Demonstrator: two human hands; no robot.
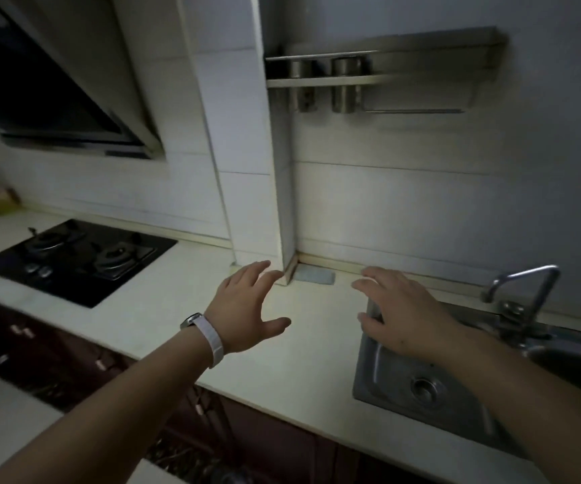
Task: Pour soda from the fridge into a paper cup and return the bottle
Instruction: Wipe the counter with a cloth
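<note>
While both hands hover over the worktop (303, 344), nothing is held: left hand (247, 305) at 9 o'clock, fingers spread; right hand (400, 316) at 3 o'clock, fingers splayed above the sink (404, 389) edge. No bottle, cup or fridge in view. Judgement: a full soda bottle will be heavy, cold, possibly slick; take it round the mid-body.

Dim kitchen, pale light on the counter (303, 347), dark corners, soft motion blur, wide-angle bending at edges
</note>
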